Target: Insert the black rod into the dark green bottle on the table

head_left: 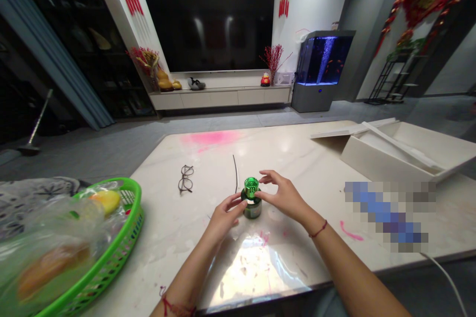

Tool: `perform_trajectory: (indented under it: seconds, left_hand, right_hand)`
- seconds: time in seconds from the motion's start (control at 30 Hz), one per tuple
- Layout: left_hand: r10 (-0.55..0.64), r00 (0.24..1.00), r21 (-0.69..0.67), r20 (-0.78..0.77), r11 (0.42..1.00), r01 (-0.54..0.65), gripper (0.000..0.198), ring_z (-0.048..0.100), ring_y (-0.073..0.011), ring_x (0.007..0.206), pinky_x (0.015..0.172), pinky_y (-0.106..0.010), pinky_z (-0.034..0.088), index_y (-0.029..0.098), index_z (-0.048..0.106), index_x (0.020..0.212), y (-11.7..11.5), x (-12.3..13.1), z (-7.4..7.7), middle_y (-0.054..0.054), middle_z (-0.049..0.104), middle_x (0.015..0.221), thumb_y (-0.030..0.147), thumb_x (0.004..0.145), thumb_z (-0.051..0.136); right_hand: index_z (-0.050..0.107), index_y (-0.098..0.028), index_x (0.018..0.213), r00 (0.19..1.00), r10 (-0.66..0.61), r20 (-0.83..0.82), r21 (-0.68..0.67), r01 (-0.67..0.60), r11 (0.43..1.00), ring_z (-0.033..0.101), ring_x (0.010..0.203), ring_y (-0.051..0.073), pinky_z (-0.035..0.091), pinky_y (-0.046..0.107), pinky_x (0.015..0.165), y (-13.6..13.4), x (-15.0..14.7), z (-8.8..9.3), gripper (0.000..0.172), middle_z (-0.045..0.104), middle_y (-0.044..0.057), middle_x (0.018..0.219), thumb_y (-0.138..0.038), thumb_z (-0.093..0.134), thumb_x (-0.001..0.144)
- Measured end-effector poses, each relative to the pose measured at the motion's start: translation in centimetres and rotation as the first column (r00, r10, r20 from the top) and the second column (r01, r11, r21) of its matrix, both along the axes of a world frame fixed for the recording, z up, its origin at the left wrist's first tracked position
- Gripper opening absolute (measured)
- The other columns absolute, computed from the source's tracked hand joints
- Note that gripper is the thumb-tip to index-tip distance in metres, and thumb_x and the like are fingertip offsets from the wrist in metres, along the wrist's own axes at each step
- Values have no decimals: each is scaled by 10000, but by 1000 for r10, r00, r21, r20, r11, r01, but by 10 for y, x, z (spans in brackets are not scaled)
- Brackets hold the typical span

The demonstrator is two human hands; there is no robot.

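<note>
Holding a squat dark green jar (253, 211) with both hands, near the middle of the white marble table (305, 168), just below the centre of the frame. Your left hand (225, 218) comes in from lower left, fingers (238, 203) together and pressed against the dark collar of the jar. Your right hand (284, 195) sits on the right side, fingers (266, 177) slightly apart and curled around the ribbed green cap (251, 187) on top. Jar stands upright on the tabletop. Thin black wire (235, 173) lies just behind it, wire-rimmed glasses (185, 179) to the left. Green plastic basket (111, 252) with bagged fruit sits lower left at the table edge. Open white box (390, 151) on the table at upper right, pink stain (211, 138) beyond the jar
</note>
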State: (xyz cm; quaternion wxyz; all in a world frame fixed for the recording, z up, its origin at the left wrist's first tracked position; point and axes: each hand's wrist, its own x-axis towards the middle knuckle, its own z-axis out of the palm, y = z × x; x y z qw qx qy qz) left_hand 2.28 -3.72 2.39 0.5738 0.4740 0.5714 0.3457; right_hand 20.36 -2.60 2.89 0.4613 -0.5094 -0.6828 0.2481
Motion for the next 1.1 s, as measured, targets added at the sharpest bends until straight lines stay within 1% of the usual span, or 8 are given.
perform_trajectory:
  seconds: [0.13,0.27,0.4,0.53,0.63,0.77,0.97,1.1]
  left_hand:
    - [-2,1000,-2,-1,1000,2,562,533,-271,1059,789,-357,416,214,537,1138,0,0,0,-129,575,1170,457,646,659]
    - [3,1000,0,8,1000,-3,574,538,-272,1052,794,-360,414,215,542,1132,0,0,0,-127,583,1158,467,632,668]
    - [9,1000,3,14,1000,-9,576,537,-270,1052,797,-363,412,208,538,1134,0,0,-1,-133,577,1163,462,633,668]
    - [11,1000,5,18,1000,-11,576,538,-272,1050,791,-361,413,209,542,1129,0,0,-1,-132,583,1154,456,626,675]
    - [14,1000,5,21,1000,-14,550,539,-268,1051,787,-354,415,208,545,1121,0,0,-1,-133,577,1162,444,640,668]
    - [17,999,9,27,1000,-17,535,544,-267,1047,787,-356,421,209,556,1109,0,1,-1,-132,586,1152,443,641,668]
    - [25,999,2,21,1000,-25,525,545,-263,1050,788,-349,428,219,560,1102,-1,1,-1,-128,578,1170,445,642,670]
    - [21,1000,3,22,1000,-21,517,540,-261,1056,776,-333,431,221,559,1101,-1,0,-1,-125,571,1183,445,648,666]
  right_hand:
    - [498,-214,1132,998,31,-63,-15,-32,999,620,883,168,472,363,850,1,2,-1,493,664,43,914,-272,664,672]
    - [498,-195,1140,989,67,-134,-42,-74,996,621,906,160,461,358,886,-1,-3,1,455,670,49,929,-211,616,700]
    - [496,-195,1150,984,87,-154,-55,-96,994,609,950,169,448,367,910,-3,-7,1,482,661,58,979,-178,613,682]
    - [493,-196,1157,978,109,-180,-73,-123,990,596,980,181,447,373,911,-2,-10,-1,532,647,65,1016,-183,644,647]
    - [524,-189,1119,973,122,-195,-69,-138,988,593,977,178,448,362,911,-2,-14,-1,494,635,65,1046,-184,645,640]
    - [572,-185,1052,972,108,-208,-76,-126,989,599,940,168,449,352,908,-3,-21,2,406,640,54,1035,-191,633,650]
    - [564,-197,1086,978,70,-199,-77,-86,993,582,961,178,441,356,908,-1,-28,0,458,633,50,1047,-242,658,640]
    - [565,-200,1084,979,60,-193,-83,-77,994,595,922,178,464,345,863,0,-32,-1,459,642,48,1012,-264,659,639]
